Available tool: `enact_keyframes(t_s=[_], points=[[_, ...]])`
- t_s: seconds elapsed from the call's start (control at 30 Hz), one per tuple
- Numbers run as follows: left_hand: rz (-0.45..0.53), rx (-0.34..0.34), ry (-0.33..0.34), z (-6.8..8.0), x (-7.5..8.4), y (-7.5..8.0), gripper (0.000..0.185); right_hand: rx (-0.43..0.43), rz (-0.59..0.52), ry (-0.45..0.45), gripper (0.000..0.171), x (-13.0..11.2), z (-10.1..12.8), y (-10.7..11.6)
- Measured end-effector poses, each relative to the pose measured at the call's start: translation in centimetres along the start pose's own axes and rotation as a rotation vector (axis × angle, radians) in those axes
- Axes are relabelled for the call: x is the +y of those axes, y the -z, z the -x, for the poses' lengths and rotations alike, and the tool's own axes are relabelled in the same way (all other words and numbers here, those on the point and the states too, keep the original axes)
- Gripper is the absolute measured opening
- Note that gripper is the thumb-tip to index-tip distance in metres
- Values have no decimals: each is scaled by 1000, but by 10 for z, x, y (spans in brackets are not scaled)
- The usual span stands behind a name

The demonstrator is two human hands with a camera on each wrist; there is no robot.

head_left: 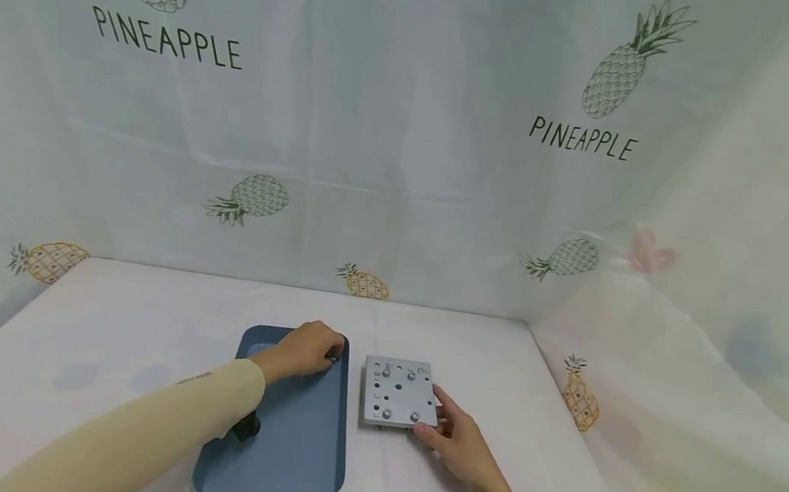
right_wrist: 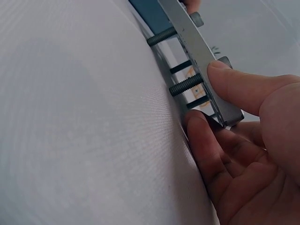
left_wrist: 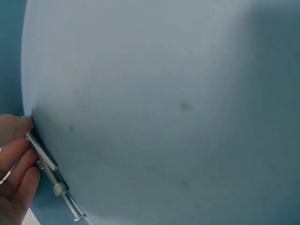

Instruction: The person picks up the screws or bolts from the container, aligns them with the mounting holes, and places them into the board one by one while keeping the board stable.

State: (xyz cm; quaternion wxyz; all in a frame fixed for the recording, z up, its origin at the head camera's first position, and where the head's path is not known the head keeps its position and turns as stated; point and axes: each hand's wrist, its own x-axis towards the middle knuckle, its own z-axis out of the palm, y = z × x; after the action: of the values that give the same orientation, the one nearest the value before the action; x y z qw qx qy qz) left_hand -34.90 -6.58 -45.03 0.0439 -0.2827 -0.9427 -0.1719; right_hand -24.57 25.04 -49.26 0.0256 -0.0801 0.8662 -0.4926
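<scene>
In the head view my left hand (head_left: 308,349) reaches into the far right corner of a blue tray (head_left: 294,476). Slim metal pins (left_wrist: 44,152) lie along the tray's side in the left wrist view, one with a thicker collar. My left thumb and fingers pinch the upper end of one pin. To the right of the tray, my right hand (head_left: 460,449) grips a grey metal plate (head_left: 407,395) by its near right corner, thumb on the edge and fingers beneath. Threaded bolts (right_wrist: 186,85) stick out of the plate's underside, close over the table.
The white table (head_left: 150,313) carries the tray and plate side by side, a narrow strip between them. Behind it hangs a pale curtain (head_left: 411,131) with pineapple prints, which continues along the right side.
</scene>
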Motion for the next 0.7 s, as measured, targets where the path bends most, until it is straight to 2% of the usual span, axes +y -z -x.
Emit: enact_keyframes(t_s=[0.27,0.5,0.7], points=[[-14,9,10,-4,1,0,13,8,16,9,84,1,-1,1],[-7,1,21,-5,-6,-2,19,1,11,13,84,0,-2,0],[66,23,18,-4,-8,2,20,5,21,8,84,-1,-1,-1]])
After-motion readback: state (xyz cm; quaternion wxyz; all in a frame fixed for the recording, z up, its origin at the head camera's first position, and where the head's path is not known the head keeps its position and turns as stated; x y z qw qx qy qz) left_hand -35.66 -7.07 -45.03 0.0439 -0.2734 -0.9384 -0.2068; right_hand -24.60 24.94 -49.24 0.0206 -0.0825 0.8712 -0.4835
